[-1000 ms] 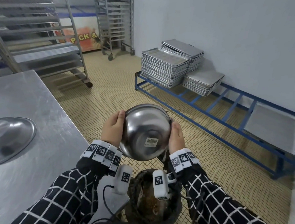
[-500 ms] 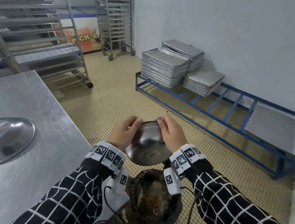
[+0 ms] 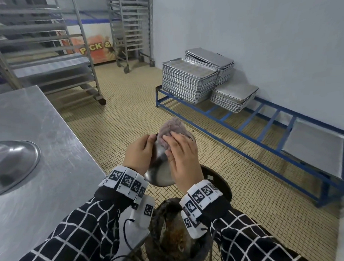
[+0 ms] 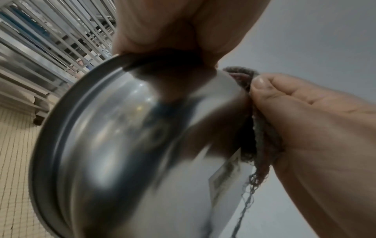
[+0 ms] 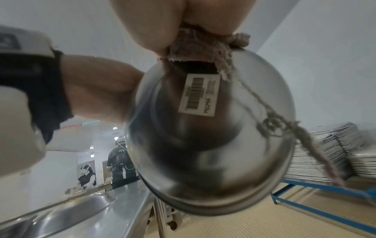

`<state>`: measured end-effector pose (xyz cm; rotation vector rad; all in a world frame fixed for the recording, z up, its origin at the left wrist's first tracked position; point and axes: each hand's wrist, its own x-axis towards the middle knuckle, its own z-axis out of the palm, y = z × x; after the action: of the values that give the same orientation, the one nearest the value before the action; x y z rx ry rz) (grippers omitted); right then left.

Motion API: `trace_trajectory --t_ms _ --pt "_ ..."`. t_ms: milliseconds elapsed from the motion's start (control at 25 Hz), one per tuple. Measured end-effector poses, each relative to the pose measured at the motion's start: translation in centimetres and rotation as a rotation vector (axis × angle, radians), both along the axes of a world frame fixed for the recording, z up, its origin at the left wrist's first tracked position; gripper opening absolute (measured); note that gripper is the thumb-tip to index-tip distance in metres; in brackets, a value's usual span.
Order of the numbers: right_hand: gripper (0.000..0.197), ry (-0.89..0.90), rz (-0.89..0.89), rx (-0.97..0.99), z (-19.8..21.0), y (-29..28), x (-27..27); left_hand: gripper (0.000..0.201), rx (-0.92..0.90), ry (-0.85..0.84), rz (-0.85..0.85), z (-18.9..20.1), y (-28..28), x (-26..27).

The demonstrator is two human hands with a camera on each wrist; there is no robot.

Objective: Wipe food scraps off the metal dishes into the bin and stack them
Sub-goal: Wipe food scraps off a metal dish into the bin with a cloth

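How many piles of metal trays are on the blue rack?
3: a tall pile at the blue rack's far end, one behind it by the wall, a shorter one beside them. More may be hidden.

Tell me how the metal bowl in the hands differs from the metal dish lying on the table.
The bowl is held in the air above the bin; the dish rests on the steel table.
The bowl is deep and rounded; the dish is wide and shallow.
The bowl is gripped by the left hand while the right hand presses a cloth to it; the dish is untouched.
Both are shiny metal.
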<state>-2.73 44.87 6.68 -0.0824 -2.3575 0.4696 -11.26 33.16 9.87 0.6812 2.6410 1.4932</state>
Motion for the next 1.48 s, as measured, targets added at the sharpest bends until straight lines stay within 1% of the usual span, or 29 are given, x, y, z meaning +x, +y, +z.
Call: trace_trajectory --t_ms 40,80,120,240,280,320,360,440,520,560,600,640,720,760,920,960,1000,1040,1080,1160,1280,1320,1360,1400,1480 --pt "0.041 -0.013 -0.018 -0.011 -0.1 -0.1 0.1 0.031 0.005 -0.002 -0.007 0.2 0.0 0.0" --pt "0.043 -0.019 -0.042 -0.076 -0.1 0.0 0.0 0.032 0.021 -0.008 -0.013 0.2 -0.1 -0.1" --pt "0.044 -0.011 -0.072 -0.184 -0.1 0.3 -0.1 0.034 0.044 -0.008 -0.014 0.2 -0.2 -0.1" --pt "0.044 0.024 -0.133 -0.609 -0.1 1.5 -0.5 0.037 0.084 -0.003 0.017 -0.1 -0.5 -0.4" --pt "0.045 0.024 -0.129 -0.658 -0.3 1.9 -0.3 0.037 0.086 -0.009 0.031 -0.1 -0.5 -0.4" --pt "0.047 0.016 -0.112 -0.619 -0.5 2.0 0.0 0.035 0.081 -0.014 0.042 -0.2 -0.5 -0.4" --pt "0.05 -0.001 -0.085 -0.521 -0.7 1.9 0.3 0.035 0.072 -0.014 0.049 -0.2 -0.4 -0.4" --pt "0.053 -0.053 -0.042 -0.255 -0.9 1.1 0.7 0.036 0.035 -0.009 0.045 -0.2 -0.2 -0.4" --pt "0.053 -0.088 -0.036 -0.054 -1.2 0.2 0.6 0.036 0.005 0.002 0.015 -0.3 0.2 -0.1" --pt "0.052 -0.076 -0.06 -0.004 -1.1 -0.2 0.4 0.035 0.001 0.013 -0.002 -0.2 0.5 0.2" --pt "0.052 -0.052 -0.098 0.0 -0.9 -0.3 0.0 0.035 0.005 0.021 -0.02 -0.1 0.7 0.4" --pt "0.052 -0.025 -0.139 -0.041 -0.5 -0.2 -0.3 0.034 0.009 0.024 -0.034 0.0 0.9 0.6" --pt "0.05 0.023 -0.188 -0.249 0.1 0.7 -0.7 0.034 0.0 0.032 -0.054 0.3 1.2 0.7" --pt "0.048 0.043 -0.205 -0.406 0.2 1.4 -0.8 0.034 -0.008 0.033 -0.055 0.3 1.2 0.7" --pt "0.04 0.051 -0.217 -1.148 0.3 4.1 -0.3 0.042 0.052 -0.033 -0.021 -0.4 0.9 -0.4" --pt "0.038 0.015 -0.238 -1.278 0.0 4.6 -0.1 0.045 0.069 -0.053 -0.015 -0.7 0.8 -0.6" --pt "0.036 -0.027 -0.261 -1.368 -0.3 4.9 0.0 0.047 0.08 -0.072 -0.01 -0.9 0.8 -0.7" --pt "0.033 -0.052 -0.289 -1.419 -0.8 5.2 0.0 0.046 0.088 -0.084 -0.008 -1.0 0.7 -0.7" --pt "0.03 -0.068 -0.323 -1.419 -1.3 5.5 0.0 0.044 0.099 -0.097 -0.005 -1.1 0.7 -0.7" --pt "0.025 -0.086 -0.348 -1.314 -1.2 5.7 0.2 0.035 0.131 -0.123 0.012 -1.3 0.3 -0.7" --pt "0.027 -0.079 -0.263 -1.155 0.6 6.1 0.6 0.012 0.172 -0.122 0.018 -2.1 -0.5 -1.2" --pt "0.028 -0.098 -0.225 -1.072 1.1 6.4 0.7 0.011 0.209 -0.128 -0.001 -2.3 -0.7 -1.4" --pt "0.028 -0.132 -0.191 -0.967 1.7 6.7 0.7 0.018 0.23 -0.134 -0.026 -2.3 -0.9 -1.5" --pt "0.027 -0.168 -0.158 -0.859 2.2 6.9 0.6 0.022 0.222 -0.138 -0.053 -2.2 -1.0 -1.6" --pt "0.023 -0.247 -0.083 -0.655 2.6 7.2 0.3 0.02 0.166 -0.127 -0.114 -1.5 -0.9 -1.3"
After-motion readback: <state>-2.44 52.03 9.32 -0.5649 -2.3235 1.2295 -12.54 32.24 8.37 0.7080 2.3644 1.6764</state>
